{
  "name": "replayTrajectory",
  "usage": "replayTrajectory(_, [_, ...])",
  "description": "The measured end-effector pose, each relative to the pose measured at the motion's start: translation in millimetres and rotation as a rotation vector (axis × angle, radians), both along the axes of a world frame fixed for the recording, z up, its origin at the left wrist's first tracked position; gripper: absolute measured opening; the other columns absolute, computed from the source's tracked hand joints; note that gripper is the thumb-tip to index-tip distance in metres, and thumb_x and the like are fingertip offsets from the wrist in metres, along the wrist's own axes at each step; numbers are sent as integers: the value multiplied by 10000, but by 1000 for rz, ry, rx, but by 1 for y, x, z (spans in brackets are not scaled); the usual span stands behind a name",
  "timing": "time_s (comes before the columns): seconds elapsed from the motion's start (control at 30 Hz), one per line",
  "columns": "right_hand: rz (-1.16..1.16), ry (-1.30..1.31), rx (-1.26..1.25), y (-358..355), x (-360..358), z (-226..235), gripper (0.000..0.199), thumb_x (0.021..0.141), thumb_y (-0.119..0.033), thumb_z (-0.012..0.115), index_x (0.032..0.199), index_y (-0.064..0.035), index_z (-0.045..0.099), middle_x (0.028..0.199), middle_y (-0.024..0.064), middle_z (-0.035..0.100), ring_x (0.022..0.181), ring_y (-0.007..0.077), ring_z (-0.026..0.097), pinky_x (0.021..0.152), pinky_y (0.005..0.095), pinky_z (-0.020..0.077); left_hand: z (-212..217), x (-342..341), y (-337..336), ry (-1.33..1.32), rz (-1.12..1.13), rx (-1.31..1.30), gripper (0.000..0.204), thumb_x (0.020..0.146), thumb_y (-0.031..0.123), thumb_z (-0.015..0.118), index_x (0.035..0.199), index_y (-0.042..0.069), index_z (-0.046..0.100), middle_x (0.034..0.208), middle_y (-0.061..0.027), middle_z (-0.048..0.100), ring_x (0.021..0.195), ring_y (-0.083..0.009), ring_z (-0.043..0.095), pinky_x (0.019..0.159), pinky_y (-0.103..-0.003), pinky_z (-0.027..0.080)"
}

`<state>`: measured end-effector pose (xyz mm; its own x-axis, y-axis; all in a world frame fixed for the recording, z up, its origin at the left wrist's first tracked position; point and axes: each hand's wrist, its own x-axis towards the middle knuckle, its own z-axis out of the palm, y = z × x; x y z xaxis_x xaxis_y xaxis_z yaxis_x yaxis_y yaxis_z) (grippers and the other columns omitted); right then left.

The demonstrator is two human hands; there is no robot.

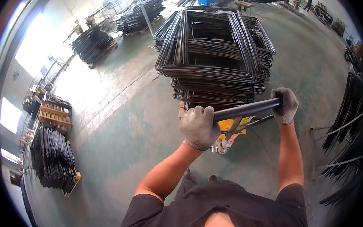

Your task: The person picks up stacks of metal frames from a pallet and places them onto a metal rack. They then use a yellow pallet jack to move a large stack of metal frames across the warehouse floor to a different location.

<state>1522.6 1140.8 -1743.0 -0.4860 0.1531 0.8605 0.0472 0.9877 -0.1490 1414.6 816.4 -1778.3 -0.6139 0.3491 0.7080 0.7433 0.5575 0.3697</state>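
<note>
My left hand [198, 128], in a grey work glove, is closed round the left end of a thick black handle bar [248, 109]. At the bar's right end my right hand [286, 105], gloved alike, is wrapped round it. The bar belongs to a pallet jack [225, 125], whose yellow-orange body and small wheels show below and between my hands. Just beyond the jack stands a tall stack of black metal wire frames [216, 81] with rounded corners. They lie loosely on one another, several askew. The jack's forks are hidden under the load.
Bundled dark metal parts on wooden pallets stand at left [54, 158], far left [92, 45] and at the back [139, 14]. Wooden pallets [55, 114] are piled near the left wall. On the right, dark rods hang on a rack [345, 118]. A distant person [308, 4] stands at the back right.
</note>
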Motion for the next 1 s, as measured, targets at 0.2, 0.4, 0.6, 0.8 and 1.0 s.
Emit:
replayTrajectory(0.2, [-66,-24,-67,52,21,-3,192,875,-42,869,939,-106,700,866,101,719,760,321,733,740,390,594,12,9,47,-31,-164,27,396,693,131,764,1084,134,707,918,-105,648,790,-349,645,685,-504,511])
replayTrajectory(0.4, [-182,-24,-154,126,63,-10,147,939,-38,820,988,-93,692,905,104,698,812,276,714,798,367,585,27,29,102,-219,-414,60,437,751,108,779,1179,107,696,1025,-146,691,890,-382,708,788,-527,578])
replayTrajectory(0.6, [-178,36,-237,177,112,-30,158,998,46,776,1082,-65,702,1003,35,688,950,164,682,908,320,567,23,50,109,-603,-737,183,533,855,36,755,1382,97,703,1193,-176,758,1068,-401,767,925,-489,627])
replayTrajectory(0.8, [166,339,-657,229,224,-46,194,1155,-112,580,1246,3,706,1172,66,682,1134,181,671,1079,354,562,33,60,70,-895,-1036,-130,409,936,147,857,1326,66,766,1157,-159,810,1075,-311,811,944,-440,642])
replayTrajectory(1.0, [-35,456,-560,198,326,-51,222,1100,-40,637,1295,40,707,1271,108,712,1201,222,688,1114,377,572,-42,33,-10,-995,-832,-61,290,951,100,851,1229,35,803,1095,-136,809,956,-260,800,896,-384,648])
